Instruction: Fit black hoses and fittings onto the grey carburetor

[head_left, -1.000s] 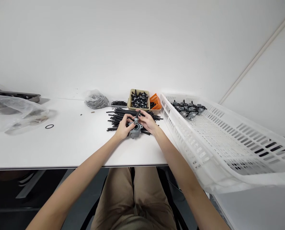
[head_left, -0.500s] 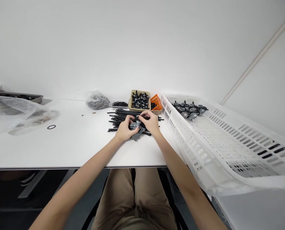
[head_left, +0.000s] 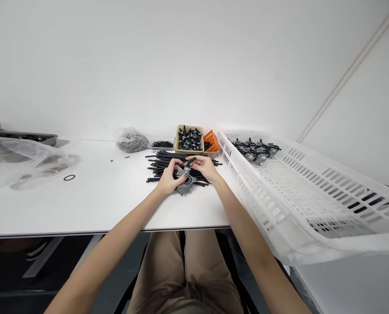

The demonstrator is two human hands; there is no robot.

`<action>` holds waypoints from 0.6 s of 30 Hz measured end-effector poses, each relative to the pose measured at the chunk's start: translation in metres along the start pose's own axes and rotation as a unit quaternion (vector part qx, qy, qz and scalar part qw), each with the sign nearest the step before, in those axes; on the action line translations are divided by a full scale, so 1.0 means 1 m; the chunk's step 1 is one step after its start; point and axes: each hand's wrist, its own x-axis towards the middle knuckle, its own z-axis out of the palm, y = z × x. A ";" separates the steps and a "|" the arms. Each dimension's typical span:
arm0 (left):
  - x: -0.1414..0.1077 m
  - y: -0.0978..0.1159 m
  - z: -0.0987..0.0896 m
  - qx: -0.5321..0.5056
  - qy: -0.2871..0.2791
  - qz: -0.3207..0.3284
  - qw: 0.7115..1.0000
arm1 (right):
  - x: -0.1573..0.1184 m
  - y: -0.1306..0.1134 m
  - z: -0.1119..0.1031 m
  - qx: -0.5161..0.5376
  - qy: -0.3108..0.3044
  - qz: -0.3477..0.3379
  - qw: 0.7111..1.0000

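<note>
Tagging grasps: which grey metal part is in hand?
The grey part gripped by the left hand, right hand at its black tube; the similar parts lie in the white crate.

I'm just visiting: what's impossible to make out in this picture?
All in the head view:
Metal part: left side hidden by the left hand.
Black spout: its join is too small to make out, with the right hand against it.
Gray tray: cut off by the left edge, partly covered by a plastic bag.
Brown bit: too small to identify.
</note>
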 end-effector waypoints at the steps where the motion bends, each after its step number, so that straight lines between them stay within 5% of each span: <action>1: 0.000 0.000 0.000 -0.008 -0.002 0.001 1.000 | 0.000 0.001 0.001 -0.002 0.006 -0.004 1.000; 18: 0.001 -0.001 -0.001 -0.023 0.020 -0.035 0.999 | 0.004 0.011 0.004 -0.038 0.101 0.008 0.994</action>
